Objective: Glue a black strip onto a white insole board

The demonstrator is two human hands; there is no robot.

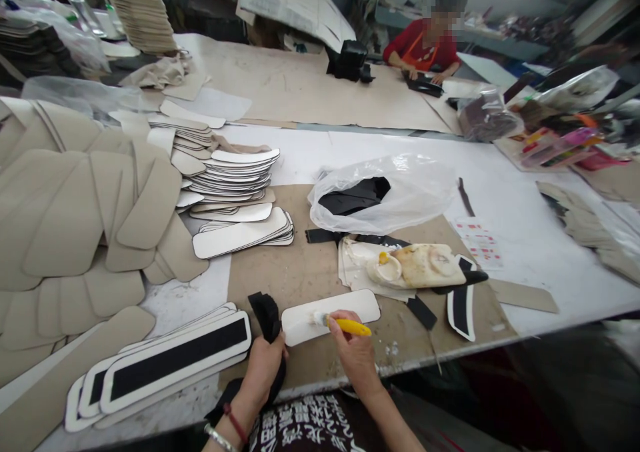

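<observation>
Head view. The right hand point(353, 349) was closed around a yellow-handled brush point(350, 326), its tip resting on a white rounded panel point(330, 315) that lay flat on the brown board point(300, 272) at the near edge of the worktop point(525, 225). The left hand point(263, 369) gripped a bundle of black strips point(267, 315) held against the panel's left end. To the left lay finished panels with black strips point(170, 362); behind them, stacks of white panels point(235, 179) and beige pieces point(75, 205). A glue-smeared dish point(420, 265) and a clear plastic bag point(385, 192) lay just beyond the panel. A person in red point(423, 45) worked at the far worktop
</observation>
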